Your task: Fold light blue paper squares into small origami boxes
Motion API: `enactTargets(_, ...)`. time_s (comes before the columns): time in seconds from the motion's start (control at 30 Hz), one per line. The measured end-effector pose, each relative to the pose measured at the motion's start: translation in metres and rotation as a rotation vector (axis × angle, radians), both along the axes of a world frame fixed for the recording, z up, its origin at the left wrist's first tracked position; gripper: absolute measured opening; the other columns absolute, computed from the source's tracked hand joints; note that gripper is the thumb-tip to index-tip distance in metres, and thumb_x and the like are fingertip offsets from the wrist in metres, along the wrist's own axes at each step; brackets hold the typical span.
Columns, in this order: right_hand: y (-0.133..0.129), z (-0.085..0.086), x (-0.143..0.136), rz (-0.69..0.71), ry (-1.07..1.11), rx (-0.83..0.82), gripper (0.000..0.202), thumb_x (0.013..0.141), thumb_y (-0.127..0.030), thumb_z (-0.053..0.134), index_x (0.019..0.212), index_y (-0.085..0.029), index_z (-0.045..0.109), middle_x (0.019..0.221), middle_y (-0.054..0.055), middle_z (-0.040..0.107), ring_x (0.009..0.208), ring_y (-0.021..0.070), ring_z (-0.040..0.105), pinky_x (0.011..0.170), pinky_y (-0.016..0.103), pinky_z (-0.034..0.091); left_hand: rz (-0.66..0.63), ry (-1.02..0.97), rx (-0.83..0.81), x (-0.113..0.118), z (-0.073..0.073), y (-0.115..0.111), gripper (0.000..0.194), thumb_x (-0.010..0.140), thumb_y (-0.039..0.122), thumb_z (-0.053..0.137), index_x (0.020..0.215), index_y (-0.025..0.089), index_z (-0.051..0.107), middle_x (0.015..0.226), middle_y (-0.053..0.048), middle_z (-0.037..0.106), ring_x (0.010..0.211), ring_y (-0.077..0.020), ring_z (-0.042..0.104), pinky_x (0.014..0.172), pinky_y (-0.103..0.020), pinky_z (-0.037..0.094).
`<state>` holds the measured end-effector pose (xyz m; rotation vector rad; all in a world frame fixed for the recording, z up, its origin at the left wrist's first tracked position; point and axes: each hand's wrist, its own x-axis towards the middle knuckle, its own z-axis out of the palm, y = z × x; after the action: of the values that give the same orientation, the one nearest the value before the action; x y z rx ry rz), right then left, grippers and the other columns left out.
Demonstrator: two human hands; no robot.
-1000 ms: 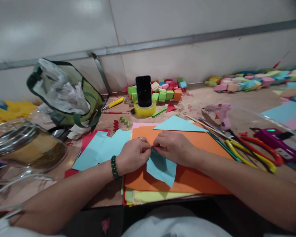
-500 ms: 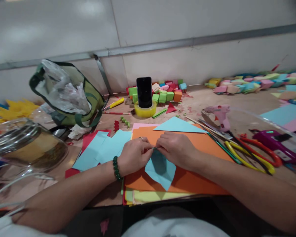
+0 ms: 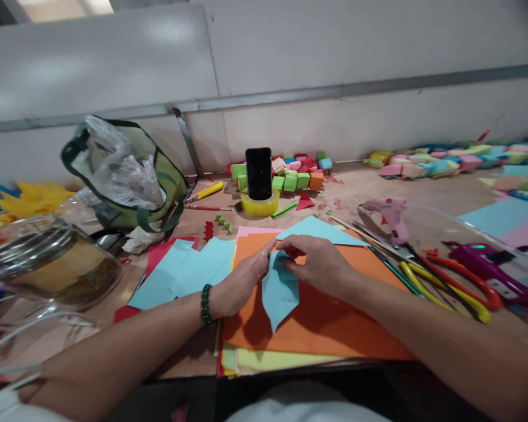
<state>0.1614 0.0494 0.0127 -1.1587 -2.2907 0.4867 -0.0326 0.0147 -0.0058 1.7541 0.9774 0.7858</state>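
A light blue piece of folded paper (image 3: pixel 280 293) hangs between my hands, its pointed end toward me. My left hand (image 3: pixel 243 280) supports its left edge, fingers pressed together behind it. My right hand (image 3: pixel 319 262) pinches the upper right of the same paper with thumb and forefinger. Beneath lies a stack topped by an orange sheet (image 3: pixel 343 328). A light blue paper triangle (image 3: pixel 319 230) rests on the stack just beyond my fingers. Left of the stack, light blue paper pieces (image 3: pixel 180 272) overlap a red sheet (image 3: pixel 156 253).
Behind stands a phone (image 3: pixel 259 174) in a yellow tape roll (image 3: pixel 259 205), before folded paper blocks (image 3: pixel 297 181). Right are a pink glue gun (image 3: pixel 395 220), yellow-handled scissors (image 3: pixel 422 287) and red-handled pliers (image 3: pixel 470 275). Left are a glass jar (image 3: pixel 57 264) and a green bag (image 3: pixel 171 187).
The blue paper has been turned and raised more upright, and looks narrower. My left hand has flattened against its side; my right fingers have shifted along its top. The camera view has tilted slightly up.
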Motion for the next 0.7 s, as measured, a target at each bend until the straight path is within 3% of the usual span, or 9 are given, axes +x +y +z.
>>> enactTargets(0.1,-0.001,0.001,-0.001,-0.027,-0.026,0.015,0.01,0.071,-0.014,0.054,0.076,-0.019,0.061,0.07,0.0,0.063,0.062,0.0131,0.054,0.059,0.024,0.041,-0.055,-0.027,0.009,-0.001,0.0,-0.002,0.077,0.087,0.069,0.02,0.147,0.02,0.027,0.154,-0.009,0.024,0.142,-0.0267,0.02,0.117,-0.044,0.013)
enactTargets(0.17,-0.001,0.001,-0.001,-0.049,0.006,0.04,0.012,0.072,-0.014,0.054,0.08,-0.02,0.06,0.069,0.0,0.063,0.061,0.0131,0.054,0.058,0.024,0.04,-0.053,-0.037,0.003,-0.001,0.002,-0.002,0.079,0.086,0.07,0.019,0.148,0.02,0.023,0.153,-0.009,0.024,0.142,-0.0277,0.019,0.117,-0.044,0.014)
enactTargets(0.3,-0.003,0.0,0.002,-0.049,-0.017,0.093,0.034,0.071,-0.016,0.055,0.104,-0.022,0.056,0.071,-0.001,0.063,0.058,0.0134,0.054,0.056,0.024,0.04,-0.114,-0.05,0.062,0.0,0.005,-0.003,0.083,0.084,0.073,0.021,0.149,0.022,0.017,0.153,-0.009,0.026,0.139,-0.0299,0.024,0.114,-0.045,0.021)
enactTargets(0.47,0.003,0.001,0.004,-0.08,0.123,-0.013,0.019,0.071,-0.018,0.056,0.09,-0.021,0.054,0.065,-0.003,0.059,0.056,0.0127,0.053,0.054,0.023,0.041,-0.173,-0.062,0.096,-0.001,0.008,-0.004,0.098,0.076,0.078,0.036,0.15,0.02,0.009,0.148,-0.016,0.032,0.131,-0.0328,0.037,0.11,-0.048,0.027)
enactTargets(0.6,0.011,0.001,0.001,-0.127,0.482,-0.188,0.017,0.071,-0.019,0.055,0.087,-0.02,0.048,0.068,-0.002,0.061,0.056,0.0124,0.058,0.053,0.023,0.045,-0.108,-0.052,0.11,0.002,0.007,-0.004,0.107,0.067,0.057,0.071,0.149,0.021,0.012,0.141,-0.017,0.038,0.118,-0.03,0.049,0.102,-0.045,0.038)
enactTargets(0.7,0.013,-0.002,-0.003,-0.144,0.591,-0.323,0.014,0.072,-0.023,0.056,0.084,-0.02,0.048,0.06,-0.004,0.06,0.052,0.0136,0.059,0.05,0.024,0.045,-0.024,0.054,0.155,0.006,0.005,-0.004,0.087,0.068,0.043,0.075,0.14,0.018,0.033,0.131,-0.016,0.048,0.112,-0.0281,0.052,0.097,-0.044,0.043)
